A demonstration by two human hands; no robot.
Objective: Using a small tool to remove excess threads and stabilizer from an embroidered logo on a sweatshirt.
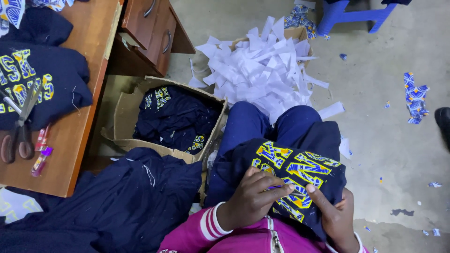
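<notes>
On my lap lies a navy garment (300, 140) with yellow and blue patterned letters (293, 168) sewn on its front. My left hand (255, 197) rests on the letters, fingers bent, pinching a thin purple tool at its fingertips. My right hand (335, 211) grips the garment's edge from below, thumb on the lettering. Pink striped sleeves cover both wrists.
A cardboard box (123, 112) at the left holds more navy garments (178, 117). Another box of white paper strips (262, 70) stands ahead. A wooden desk (79, 117) carries scissors (21, 126), lighters and a folded garment (42, 79). A navy pile (117, 201) lies beside me.
</notes>
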